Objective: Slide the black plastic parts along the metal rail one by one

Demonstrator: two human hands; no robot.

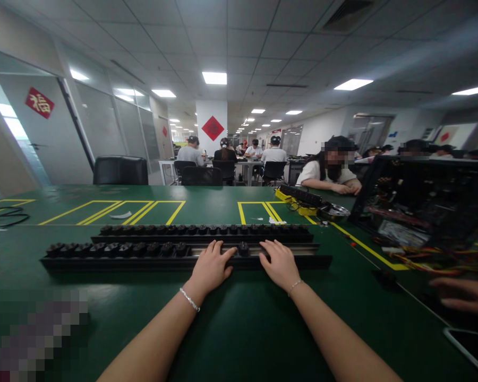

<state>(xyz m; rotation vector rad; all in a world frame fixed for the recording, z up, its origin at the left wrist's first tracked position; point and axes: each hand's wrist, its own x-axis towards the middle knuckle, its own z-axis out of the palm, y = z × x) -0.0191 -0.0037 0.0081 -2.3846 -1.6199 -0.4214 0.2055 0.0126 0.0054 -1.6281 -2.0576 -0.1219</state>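
Note:
A long black rail [115,261] lies across the green table in front of me, with a row of round-topped black pieces [127,250] along its left part. One separate black piece [243,249] sits on the rail's bare silvery stretch, between my hands. My left hand [212,267] rests on the rail left of that piece, fingers spread, its index finger pointing towards it. On the other side, my right hand [281,263] lies on the rail with its fingers stretched out. Behind is a second black rail [203,231] filled with similar pieces.
Yellow tape [175,212] marks the green table [239,329]. To the right stand an open black case [422,201] with loose wires [426,260] and a yellow-and-black power strip [300,197]. Another person's hand [464,294] reaches in at right, above a phone-like object [468,350].

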